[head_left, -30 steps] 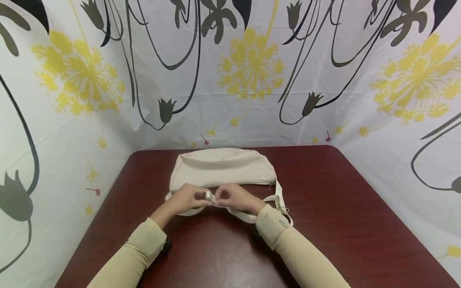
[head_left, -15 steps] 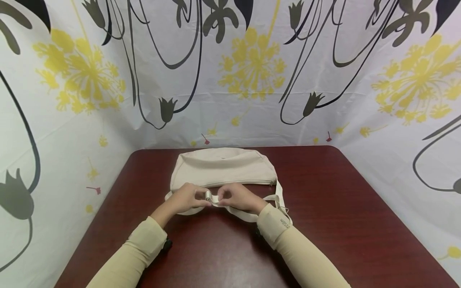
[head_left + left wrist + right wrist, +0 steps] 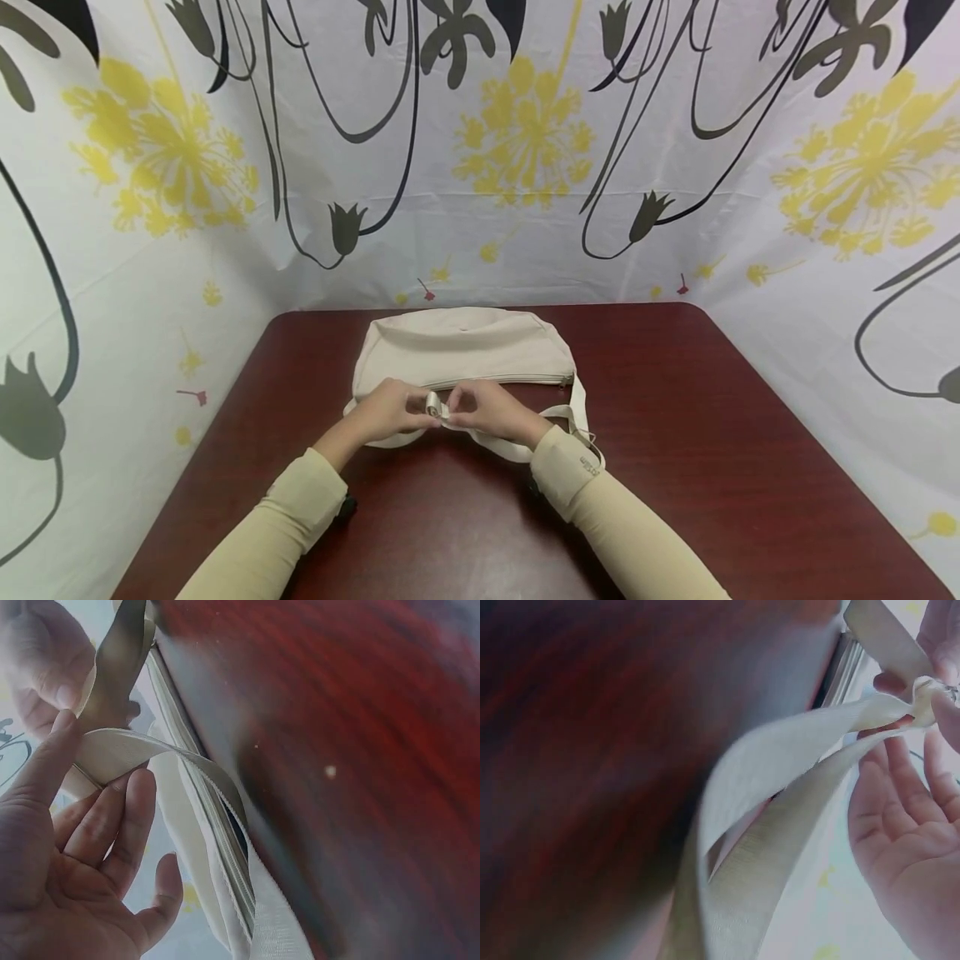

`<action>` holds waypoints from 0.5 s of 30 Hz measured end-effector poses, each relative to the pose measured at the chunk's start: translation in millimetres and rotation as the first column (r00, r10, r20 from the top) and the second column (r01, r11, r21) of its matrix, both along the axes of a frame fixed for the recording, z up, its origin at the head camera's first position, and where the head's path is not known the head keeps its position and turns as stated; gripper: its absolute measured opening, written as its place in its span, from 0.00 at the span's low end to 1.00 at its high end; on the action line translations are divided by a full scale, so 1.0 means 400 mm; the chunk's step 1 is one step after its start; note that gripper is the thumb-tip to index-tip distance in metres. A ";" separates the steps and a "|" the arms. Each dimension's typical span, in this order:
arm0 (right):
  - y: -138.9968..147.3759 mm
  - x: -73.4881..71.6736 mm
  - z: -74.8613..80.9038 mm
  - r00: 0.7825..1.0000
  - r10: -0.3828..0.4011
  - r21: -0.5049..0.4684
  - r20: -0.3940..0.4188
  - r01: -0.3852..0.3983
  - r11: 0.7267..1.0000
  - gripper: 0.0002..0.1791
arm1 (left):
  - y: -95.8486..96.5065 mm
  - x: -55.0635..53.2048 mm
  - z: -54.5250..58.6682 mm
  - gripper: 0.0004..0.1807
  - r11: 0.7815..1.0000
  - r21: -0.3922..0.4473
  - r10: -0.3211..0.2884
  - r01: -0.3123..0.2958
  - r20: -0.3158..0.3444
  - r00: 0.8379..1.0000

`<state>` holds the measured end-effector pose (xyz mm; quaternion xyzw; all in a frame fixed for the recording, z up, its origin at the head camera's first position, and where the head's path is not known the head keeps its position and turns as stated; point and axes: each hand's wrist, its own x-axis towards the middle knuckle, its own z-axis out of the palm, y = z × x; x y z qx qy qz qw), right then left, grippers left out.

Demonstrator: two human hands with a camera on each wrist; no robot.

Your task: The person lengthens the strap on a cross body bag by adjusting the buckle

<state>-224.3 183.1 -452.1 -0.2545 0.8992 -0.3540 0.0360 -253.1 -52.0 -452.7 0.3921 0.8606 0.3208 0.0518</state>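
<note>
A cream fabric bag [image 3: 465, 354] lies on the table with its zipper edge toward me. Its long flat strap [image 3: 504, 450] loops out in front. My left hand [image 3: 388, 412] pinches the strap between thumb and fingers, where a small loop [image 3: 434, 406] of the band stands up. Close beside it, my right hand [image 3: 491, 412] pinches the same strap, thumb against forefinger. In the left wrist view, the folded band [image 3: 116, 755] passes over my left fingers [image 3: 139, 814]. A metallic glint [image 3: 951, 692] shows at the strap's bend in the right wrist view, partly hidden by fingers.
The dark red wooden table [image 3: 712, 467] spreads around the bag. White fabric walls [image 3: 525, 167] printed with flowers enclose its back and sides. A zipper pull [image 3: 566, 382] sits at the bag's right end, near the strap's attachment.
My right fingers shift slightly along the strap; half a second ago they were a little farther from my left hand, with more band showing between. The bag stays in place.
</note>
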 end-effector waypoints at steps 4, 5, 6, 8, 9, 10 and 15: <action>0.006 0.001 -0.001 0.999 0.015 0.017 0.034 -0.015 1.000 0.09 | -0.004 -0.001 -0.002 0.09 1.000 0.014 0.010 -0.010 0.005 1.000; 0.007 0.002 -0.001 0.999 0.021 0.022 0.042 -0.022 1.000 0.10 | -0.004 -0.002 -0.003 0.09 1.000 0.016 0.013 -0.013 0.006 1.000; 0.009 0.003 0.000 0.999 0.026 0.032 0.045 -0.028 0.999 0.10 | -0.005 -0.001 -0.002 0.08 1.000 0.021 0.013 -0.013 0.007 1.000; 0.011 0.004 0.000 0.998 0.034 0.048 0.050 -0.037 0.998 0.11 | -0.006 -0.002 -0.003 0.08 0.999 0.033 0.014 -0.014 0.011 1.000; 0.011 0.004 0.001 0.998 0.036 0.056 0.050 -0.039 0.998 0.12 | -0.006 -0.002 -0.003 0.08 0.999 0.038 0.013 -0.014 0.014 1.000; 0.011 0.004 0.001 0.998 0.040 0.060 0.044 -0.043 0.997 0.11 | -0.007 -0.002 -0.003 0.08 0.999 0.040 0.016 -0.016 0.018 1.000; 0.008 0.001 0.000 0.999 0.045 0.075 -0.002 -0.045 0.996 0.09 | -0.010 -0.001 -0.005 0.07 0.999 0.048 0.014 -0.016 0.039 0.999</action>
